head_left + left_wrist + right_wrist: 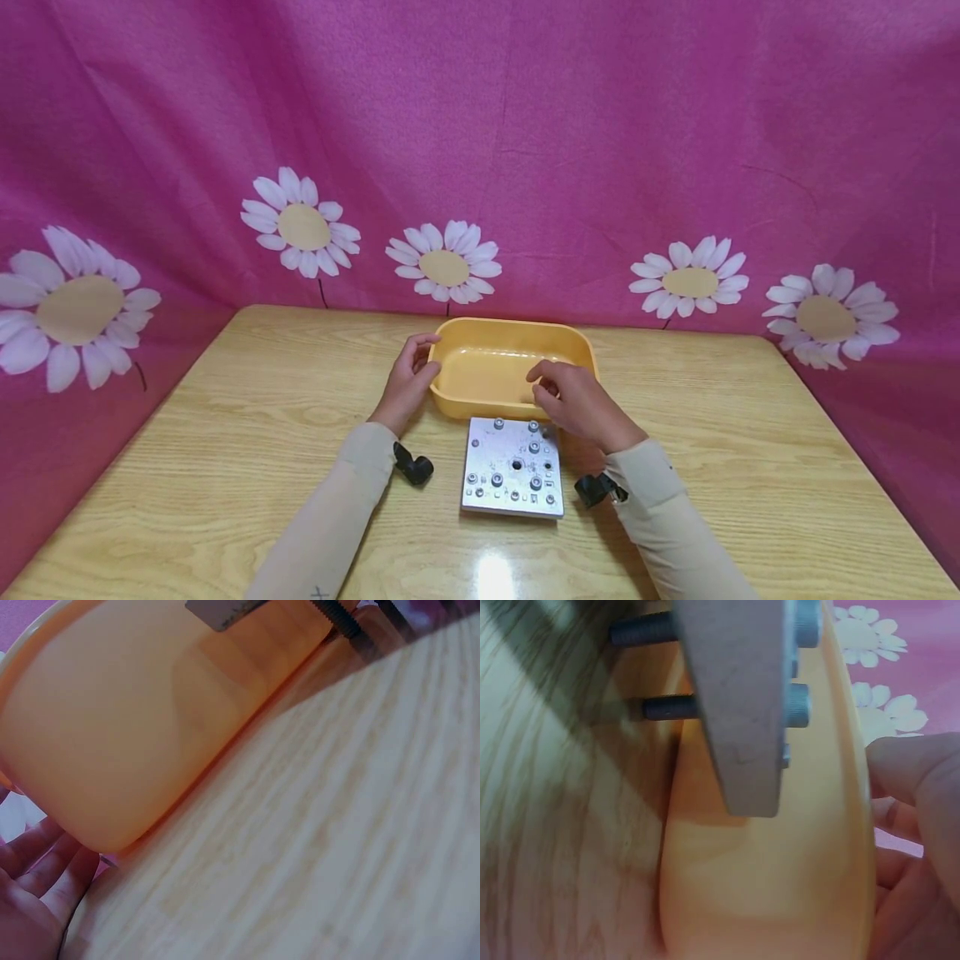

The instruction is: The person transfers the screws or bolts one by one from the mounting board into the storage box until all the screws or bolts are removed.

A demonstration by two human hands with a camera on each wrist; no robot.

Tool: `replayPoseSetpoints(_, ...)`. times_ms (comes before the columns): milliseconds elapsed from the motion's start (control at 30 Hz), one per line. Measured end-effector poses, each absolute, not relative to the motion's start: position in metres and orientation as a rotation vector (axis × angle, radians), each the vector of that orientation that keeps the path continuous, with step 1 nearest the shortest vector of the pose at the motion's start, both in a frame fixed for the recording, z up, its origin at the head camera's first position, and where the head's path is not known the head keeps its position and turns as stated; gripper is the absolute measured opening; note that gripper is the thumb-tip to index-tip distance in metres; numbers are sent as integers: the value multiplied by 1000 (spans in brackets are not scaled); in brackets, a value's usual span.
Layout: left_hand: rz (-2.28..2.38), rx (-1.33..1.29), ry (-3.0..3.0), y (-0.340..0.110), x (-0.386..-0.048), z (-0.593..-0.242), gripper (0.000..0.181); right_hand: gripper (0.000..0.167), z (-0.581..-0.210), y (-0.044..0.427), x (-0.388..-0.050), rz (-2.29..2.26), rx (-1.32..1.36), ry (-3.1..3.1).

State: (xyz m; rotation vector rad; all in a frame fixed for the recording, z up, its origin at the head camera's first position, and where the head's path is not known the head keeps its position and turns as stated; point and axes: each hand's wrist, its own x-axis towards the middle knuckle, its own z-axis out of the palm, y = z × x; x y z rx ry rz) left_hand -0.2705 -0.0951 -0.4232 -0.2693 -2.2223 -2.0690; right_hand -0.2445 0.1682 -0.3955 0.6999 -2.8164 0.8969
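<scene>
A yellow-orange plastic tub stands on the table, and its inner floor shows in the head view. My left hand touches the tub's left end, thumb and index finger at the rim; its other fingers lie along the outside in the left wrist view. Over the tub's right front part is my right hand, fingers loosely bent, with nothing visible between them. Its fingertips are partly hidden behind the tub wall in the right wrist view. Nearer to me, a square metal plate carries several socket-head bolts and has holes.
Threaded bolt shanks stick out from the plate's underside, close to the tub's front wall. The wooden table reaches back to a pink curtain with white daisies. Each wrist bears a black camera mount.
</scene>
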Motion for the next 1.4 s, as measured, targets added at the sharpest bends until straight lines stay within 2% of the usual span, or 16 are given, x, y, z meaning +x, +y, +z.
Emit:
replayPoseSetpoints(533, -2049, -245, -2249, -97, -271, -422, 44, 12, -369, 168, -232, 904, 768, -2795)
replayPoseSetpoints(767, -2074, -226, -2224, -101, -290, -449, 44, 13, -355, 164, -222, 885, 795, -2866)
replayPoseSetpoints(933, -2059, -226, -2194, -99, -292, -454, 42, 11, -346, 162, -215, 848, 854, -2917)
replayPoseSetpoints(1267, -2022, -237, -2209, -96, -293, -455, 41, 12, -336, 170, -190, 845, 1024, -2948)
replayPoseSetpoints(1400, -2044, -266, -2210, -96, -282, -439, 43, 15, -337, 174, -178, 789, 1092, -2981)
